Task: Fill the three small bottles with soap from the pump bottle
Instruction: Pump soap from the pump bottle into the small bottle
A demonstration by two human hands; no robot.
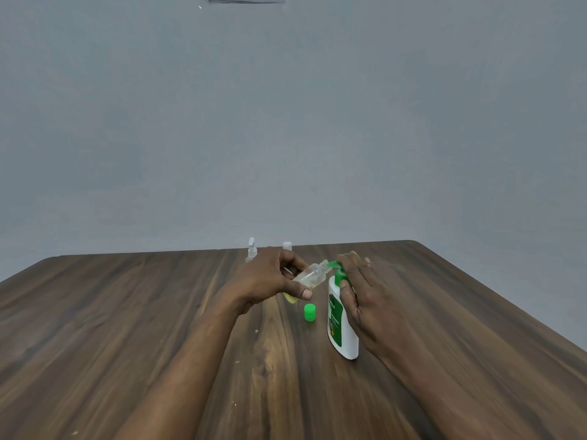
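Fingers (293,257) and thumb of left hand (270,277) wrap round small clear bottle (313,274), held tilted above table (158,312), open neck at green spout (333,264) of pump bottle (344,331). Right hand (359,290): fingers lie fairly straight over pump head, gripping nothing. Green cap (309,312) off, on table beside pump bottle. Yellow soap at low end of held bottle; level seems low, partly hidden by thumb. Spray-topped bottle (251,250) and white-capped bottle (287,246) at far edge, tops on, contents unreadable. Judgement: one fill under way, probably two bottles left.
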